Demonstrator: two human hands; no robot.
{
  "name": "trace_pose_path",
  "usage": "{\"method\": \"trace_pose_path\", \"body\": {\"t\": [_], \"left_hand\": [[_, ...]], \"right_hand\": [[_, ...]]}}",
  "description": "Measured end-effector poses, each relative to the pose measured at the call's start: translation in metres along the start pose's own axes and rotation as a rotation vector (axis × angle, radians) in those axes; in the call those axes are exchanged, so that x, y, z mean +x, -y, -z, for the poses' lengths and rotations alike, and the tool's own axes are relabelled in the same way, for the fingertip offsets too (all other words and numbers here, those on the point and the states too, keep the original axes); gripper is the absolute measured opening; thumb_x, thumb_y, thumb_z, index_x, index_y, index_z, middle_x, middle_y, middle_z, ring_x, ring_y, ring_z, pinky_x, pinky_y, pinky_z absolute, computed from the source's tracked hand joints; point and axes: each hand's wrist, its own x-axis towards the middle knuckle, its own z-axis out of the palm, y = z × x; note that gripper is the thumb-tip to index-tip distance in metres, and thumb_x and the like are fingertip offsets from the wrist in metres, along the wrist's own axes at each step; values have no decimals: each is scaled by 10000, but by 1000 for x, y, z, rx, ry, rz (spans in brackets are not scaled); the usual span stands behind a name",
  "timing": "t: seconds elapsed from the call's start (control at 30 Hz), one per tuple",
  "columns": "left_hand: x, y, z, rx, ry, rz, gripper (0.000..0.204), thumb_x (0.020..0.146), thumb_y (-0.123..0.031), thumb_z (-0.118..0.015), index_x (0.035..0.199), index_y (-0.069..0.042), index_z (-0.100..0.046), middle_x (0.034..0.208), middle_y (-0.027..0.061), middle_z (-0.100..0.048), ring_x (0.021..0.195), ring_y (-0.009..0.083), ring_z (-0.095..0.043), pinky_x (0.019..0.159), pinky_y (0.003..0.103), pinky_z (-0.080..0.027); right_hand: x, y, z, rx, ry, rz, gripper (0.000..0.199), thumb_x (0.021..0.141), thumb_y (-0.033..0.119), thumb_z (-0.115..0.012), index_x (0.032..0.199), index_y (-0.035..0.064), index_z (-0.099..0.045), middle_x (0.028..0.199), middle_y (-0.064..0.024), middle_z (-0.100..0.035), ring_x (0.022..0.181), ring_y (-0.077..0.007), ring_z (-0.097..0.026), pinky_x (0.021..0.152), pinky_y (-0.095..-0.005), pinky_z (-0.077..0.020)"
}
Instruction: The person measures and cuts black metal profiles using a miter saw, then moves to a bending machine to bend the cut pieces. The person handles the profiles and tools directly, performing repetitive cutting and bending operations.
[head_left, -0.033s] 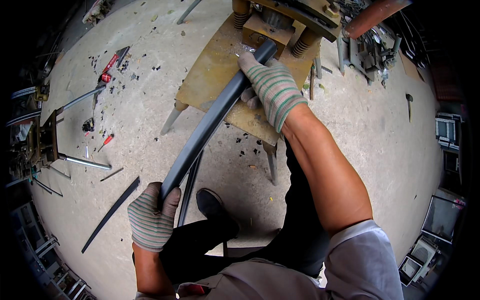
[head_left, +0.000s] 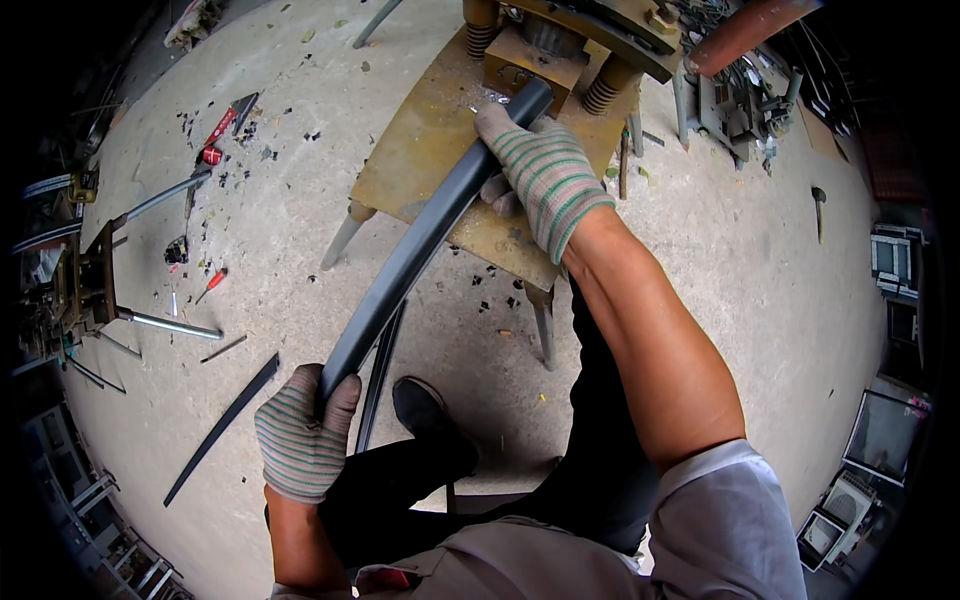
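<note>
I hold a long, dark, slightly curved metal bar [head_left: 410, 260] at both ends. My left hand [head_left: 300, 440], in a striped knit glove, is closed around the near end above the floor. My right hand [head_left: 540, 175], in the same kind of glove, grips the far end. That end lies on a rusty steel table [head_left: 420, 150] and points into a press with coil springs [head_left: 590, 40] at the back of the table. My dark shoe [head_left: 425, 410] stands just below the bar.
A second dark strip [head_left: 378, 375] lies on the concrete under the bar, and another one [head_left: 225, 430] lies to the left. Metal tubes [head_left: 165, 323], a red-handled screwdriver [head_left: 210, 283] and small scraps lie at the left. A hammer [head_left: 818, 205] lies at the right.
</note>
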Motion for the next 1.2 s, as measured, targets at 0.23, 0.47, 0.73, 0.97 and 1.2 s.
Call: {"method": "trace_pose_path", "body": {"t": [0.23, 0.47, 0.73, 0.97, 1.2], "left_hand": [[0, 2, -2, -6, -11, -2, 295, 962, -294, -770, 947, -9, -694, 650, 127, -592, 562, 205, -562, 562, 333, -465], [1, 0, -1, -13, -12, 20, 292, 960, -285, -774, 936, -5, -692, 640, 89, -574, 576, 166, -531, 568, 317, -454], [0, -1, 2, -26, -26, 6, 288, 956, -287, -777, 931, -11, -697, 623, 105, -579, 542, 183, -541, 543, 327, -447], [-2, -11, 17, -26, 5, 43, 314, 953, -298, -778, 910, 0, -690, 617, 94, -573, 552, 176, -533, 549, 330, -434], [0, -19, 36, 9, 44, 65, 350, 976, -321, -754, 904, 5, -651, 617, 31, -520, 615, 106, -453, 572, 304, -414]], "right_hand": [[3, -3, 1, 2, 2, 23, 411, 1033, 428, -643, 1070, 19, -621, 758, -55, -661, 508, -95, -575, 423, -224, -496], [2, -2, 1, 12, 21, 20, 408, 1037, 426, -637, 1064, 19, -622, 767, -50, -657, 511, -92, -576, 433, -216, -506], [0, 1, 0, 19, 14, 9, 397, 1032, 424, -649, 1026, 27, -630, 757, -38, -645, 513, -91, -569, 430, -224, -491], [-1, 5, 0, 46, 3, -23, 390, 1024, 425, -662, 1007, 37, -628, 746, -35, -635, 505, -94, -564, 423, -223, -482], [-1, 5, -2, 107, -26, -38, 386, 1007, 427, -688, 977, 48, -620, 736, -28, -608, 518, -104, -579, 421, -229, -477]]}}
